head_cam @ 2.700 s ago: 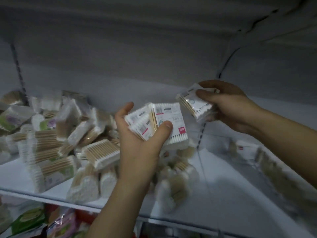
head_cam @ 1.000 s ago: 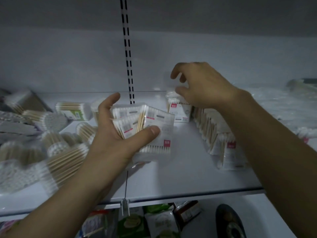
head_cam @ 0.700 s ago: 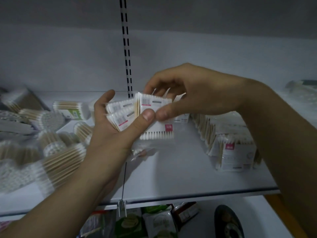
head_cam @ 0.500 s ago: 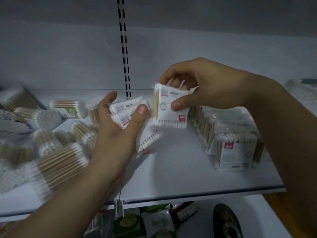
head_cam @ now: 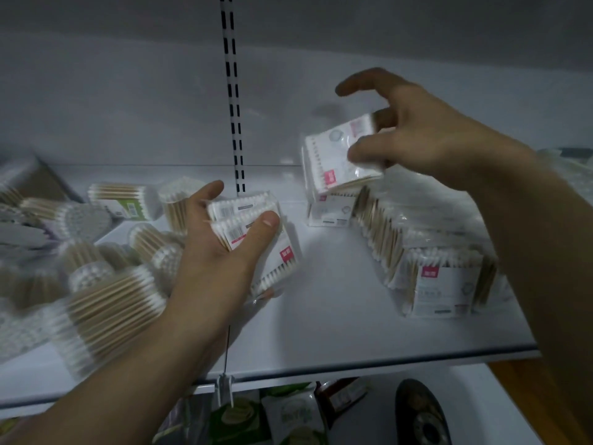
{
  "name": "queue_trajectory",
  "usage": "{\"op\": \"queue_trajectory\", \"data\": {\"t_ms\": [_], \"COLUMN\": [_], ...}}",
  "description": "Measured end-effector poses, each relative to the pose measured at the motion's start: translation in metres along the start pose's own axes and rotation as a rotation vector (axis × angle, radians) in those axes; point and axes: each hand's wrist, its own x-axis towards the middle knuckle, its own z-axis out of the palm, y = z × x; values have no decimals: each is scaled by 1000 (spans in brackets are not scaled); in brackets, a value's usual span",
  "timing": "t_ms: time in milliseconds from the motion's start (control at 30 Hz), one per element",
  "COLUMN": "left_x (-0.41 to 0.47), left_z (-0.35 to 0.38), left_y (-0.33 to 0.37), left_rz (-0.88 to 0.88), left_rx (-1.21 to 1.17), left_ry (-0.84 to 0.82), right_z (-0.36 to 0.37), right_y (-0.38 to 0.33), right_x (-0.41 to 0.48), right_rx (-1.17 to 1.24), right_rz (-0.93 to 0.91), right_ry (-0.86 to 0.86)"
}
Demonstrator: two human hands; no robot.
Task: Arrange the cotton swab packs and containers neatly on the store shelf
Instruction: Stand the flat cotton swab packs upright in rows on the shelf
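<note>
My left hand (head_cam: 221, 248) grips a small fan of flat cotton swab packs (head_cam: 256, 232) over the middle of the white shelf (head_cam: 337, 329). My right hand (head_cam: 414, 136) holds one flat swab pack (head_cam: 337, 159) tilted, just above the far end of a row of upright packs (head_cam: 426, 248) on the right side of the shelf. A single pack (head_cam: 330, 210) stands at the row's back end, right below the held one. A loose heap of round swab containers and packs (head_cam: 96, 258) covers the left side.
A slotted black-and-white upright (head_cam: 233, 101) runs down the back wall between my hands. Bare shelf lies between the heap and the row. Below the shelf edge are green packets (head_cam: 237, 419) and a dark round object (head_cam: 420, 415).
My right hand took one pack from the fan in my left hand and carried it right and back, over the end of the standing row. My left hand stayed put.
</note>
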Motion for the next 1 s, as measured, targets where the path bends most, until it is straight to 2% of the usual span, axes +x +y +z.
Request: {"op": "queue_trajectory", "data": {"t_ms": [100, 300, 400, 533, 667, 800, 1000], "left_x": [1, 3, 4, 3, 5, 6, 11], "left_z": [-1, -2, -1, 1, 0, -4, -6], "left_y": [-2, -1, -2, -3, -4, -6, -9], "left_rz": [-16, -48, -49, -51, -54, -33, 13], "left_rx": [-4, -15, -23, -11, -3, 27, 37], "left_ry": [-8, -22, -28, -27, -34, -51, -64], "right_z": [-4, -4, 4, 19, 34, 37, 33], "right_y": [1, 8, 11, 15, 14, 15, 13], "right_x": [-1, -3, -3, 4, 10, 19, 33], "right_rx": [170, 241, 46, -100, -518, -861, -893], "right_rz": [68, 75, -20, -60, -125, -167, -204], "right_ry": [16, -6, 16, 83, -66, -112, -206]}}
